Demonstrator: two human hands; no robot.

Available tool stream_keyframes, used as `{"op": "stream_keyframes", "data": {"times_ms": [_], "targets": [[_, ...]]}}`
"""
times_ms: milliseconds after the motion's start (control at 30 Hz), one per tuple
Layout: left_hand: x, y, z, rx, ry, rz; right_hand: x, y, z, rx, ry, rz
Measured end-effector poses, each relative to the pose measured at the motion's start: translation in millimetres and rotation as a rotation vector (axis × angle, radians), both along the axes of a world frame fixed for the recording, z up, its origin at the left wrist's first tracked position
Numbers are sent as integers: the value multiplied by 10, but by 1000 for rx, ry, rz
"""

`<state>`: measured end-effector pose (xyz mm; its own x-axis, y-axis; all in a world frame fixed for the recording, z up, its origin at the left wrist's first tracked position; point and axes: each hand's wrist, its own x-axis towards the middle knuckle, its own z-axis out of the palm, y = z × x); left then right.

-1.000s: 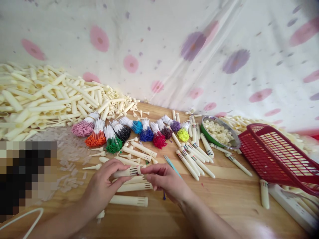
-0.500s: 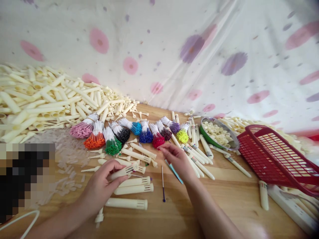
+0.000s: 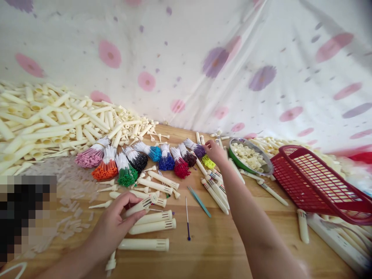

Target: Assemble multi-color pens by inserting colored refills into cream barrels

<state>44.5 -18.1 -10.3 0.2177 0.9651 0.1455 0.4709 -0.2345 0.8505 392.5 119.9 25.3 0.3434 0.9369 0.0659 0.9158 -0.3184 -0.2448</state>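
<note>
My left hand [image 3: 117,219] is closed around a cream pen barrel [image 3: 141,206], its slotted end pointing right and tilted up. My right hand [image 3: 216,152] reaches to the back of the table, fingertips pinched together beside the purple refill bundle [image 3: 198,149] and above the yellow bundle [image 3: 208,162]; what the fingers hold, if anything, is too small to tell. Bundled refills with white stems stand in a row to the left, among them red [image 3: 182,169], dark blue [image 3: 166,162] and green [image 3: 127,175]. More slotted pen barrels [image 3: 144,244] lie beside my left hand.
Turquoise tweezers [image 3: 199,201] and a single blue-tipped refill [image 3: 187,221] lie mid-table. A green-sided bowl [image 3: 242,167] of small cream parts and a red basket [image 3: 290,182] stand right, near a white power strip [image 3: 334,240]. Cream tubes [image 3: 52,128] are heaped left.
My right hand has moved from the red bundle back and to the right, to the purple and yellow bundles. My left hand keeps hold of the pen barrel. The view has shifted slightly.
</note>
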Motion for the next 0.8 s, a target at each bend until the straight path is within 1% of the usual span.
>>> {"op": "stream_keyframes", "data": {"times_ms": [100,200,367,467,567,633,733,800], "targets": [[-6,4,-18,-5,-8,2,-34,61,21,-95,-59,42],[-16,5,-44,14,-4,0,-109,76,82,-167,-105,74],[-18,4,-43,26,-2,4,-245,33,147,-270,-155,168],[-18,-2,-24,15,0,-12,-242,7,152,-317,-158,229],[-25,-8,-23,19,1,-15,-173,-5,177,-360,-104,292],[-28,-11,-24,26,6,-19,-107,-17,207,-381,-31,339],[-23,-11,-11,44,7,-39,0,-64,232,-400,127,404],[-15,-10,5,52,0,-45,71,-122,219,-395,246,431]]}}
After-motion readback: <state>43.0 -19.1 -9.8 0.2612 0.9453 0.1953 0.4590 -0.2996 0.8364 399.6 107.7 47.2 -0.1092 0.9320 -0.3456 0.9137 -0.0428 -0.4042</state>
